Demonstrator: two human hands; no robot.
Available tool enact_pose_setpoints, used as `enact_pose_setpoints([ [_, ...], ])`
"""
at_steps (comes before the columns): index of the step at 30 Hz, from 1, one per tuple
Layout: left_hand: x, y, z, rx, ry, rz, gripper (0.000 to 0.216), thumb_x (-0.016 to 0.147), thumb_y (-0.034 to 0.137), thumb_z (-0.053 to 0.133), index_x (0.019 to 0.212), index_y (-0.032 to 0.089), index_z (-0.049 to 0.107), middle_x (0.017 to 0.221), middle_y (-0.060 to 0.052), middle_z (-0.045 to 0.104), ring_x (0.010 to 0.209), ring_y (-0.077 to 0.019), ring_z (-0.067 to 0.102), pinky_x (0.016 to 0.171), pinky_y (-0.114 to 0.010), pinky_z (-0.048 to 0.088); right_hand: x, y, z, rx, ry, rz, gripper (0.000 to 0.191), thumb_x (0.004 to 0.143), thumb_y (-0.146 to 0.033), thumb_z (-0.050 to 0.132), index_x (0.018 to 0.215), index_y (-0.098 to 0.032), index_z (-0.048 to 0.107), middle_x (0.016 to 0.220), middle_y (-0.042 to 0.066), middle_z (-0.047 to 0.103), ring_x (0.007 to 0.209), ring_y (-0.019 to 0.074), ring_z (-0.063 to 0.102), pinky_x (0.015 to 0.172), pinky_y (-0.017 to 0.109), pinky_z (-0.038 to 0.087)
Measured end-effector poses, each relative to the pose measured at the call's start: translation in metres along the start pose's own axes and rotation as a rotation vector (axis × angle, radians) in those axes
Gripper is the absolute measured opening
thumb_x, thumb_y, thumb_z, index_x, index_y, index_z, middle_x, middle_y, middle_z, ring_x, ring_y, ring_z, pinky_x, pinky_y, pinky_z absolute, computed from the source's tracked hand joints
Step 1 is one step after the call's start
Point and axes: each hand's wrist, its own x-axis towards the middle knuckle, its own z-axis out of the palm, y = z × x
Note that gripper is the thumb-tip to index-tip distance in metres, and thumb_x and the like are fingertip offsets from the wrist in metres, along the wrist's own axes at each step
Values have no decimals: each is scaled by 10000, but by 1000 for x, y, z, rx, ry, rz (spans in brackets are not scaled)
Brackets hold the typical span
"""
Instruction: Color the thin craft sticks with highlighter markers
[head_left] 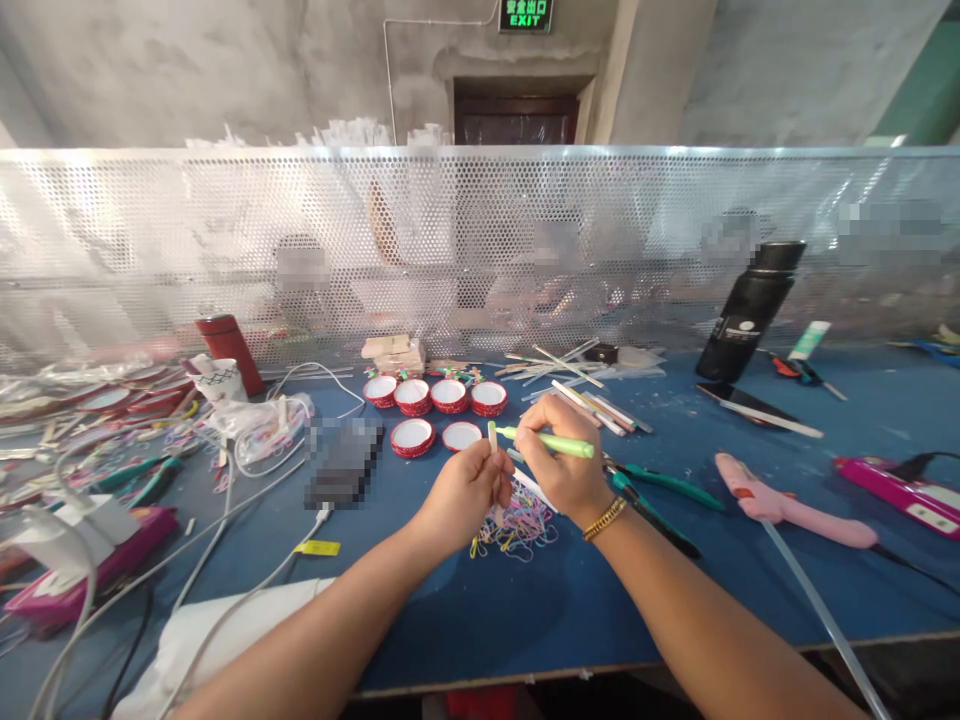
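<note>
My left hand (469,490) pinches a thin flat wooden stick (492,434), its tip pointing up and looking greenish. In my right hand (562,455) is a light green marker (566,444), its tip at the upper end of the stick. Beneath my hands lies a tangle of colourful elastic cords (517,522). Just beyond stand small red-rimmed round drums with white faces (412,436), several of them in two rows. Pliers with green handles (664,485) rest to the right of my right hand.
A pink glue gun (795,510) and a black bottle (750,315) stand on the right. Loose white sticks (600,408) lie behind my right hand. At left are a phone (343,463) with a cable, a power strip (97,565) and a red flask (229,352). A perforated metal screen (480,240) bounds the back.
</note>
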Motion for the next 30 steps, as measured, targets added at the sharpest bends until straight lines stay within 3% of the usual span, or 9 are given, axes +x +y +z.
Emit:
enact_pose_setpoints([
  [30, 1, -1, 0, -11, -4, -6, 369, 926, 548, 487, 825, 197, 542, 525, 26, 557, 433, -107, 425, 490, -244, 302, 3, 0, -2, 1, 22, -19, 181, 855, -200, 537, 682, -241, 502, 635, -8, 578, 623, 169, 559, 603, 308, 408],
])
